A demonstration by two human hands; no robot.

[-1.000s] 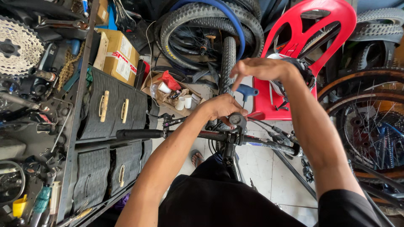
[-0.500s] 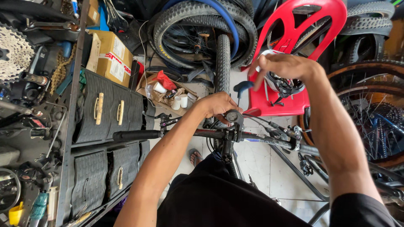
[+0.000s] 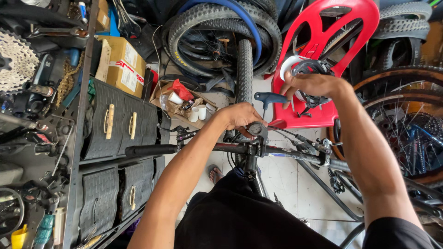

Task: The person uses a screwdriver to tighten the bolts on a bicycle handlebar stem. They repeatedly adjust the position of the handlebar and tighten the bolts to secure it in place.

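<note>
You are closing your left hand [image 3: 241, 116] over the bicycle stem [image 3: 255, 130], at 12 o'clock from your body. Your right hand [image 3: 310, 85] is reaching at 1 o'clock to the red chair [image 3: 318, 115]; its grip I cannot tell. Keep the handlebar [image 3: 184, 148] steady while reaching.

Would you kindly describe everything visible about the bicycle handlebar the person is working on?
The handlebar is a straight black bar, metal by its look, lying roughly level across the middle of the view. A black rubber grip covers its left end; cables and a lever clamp sit toward the right. The stem clamps its centre, where the left hand rests. The right hand is apart from it, over the red chair.
</note>
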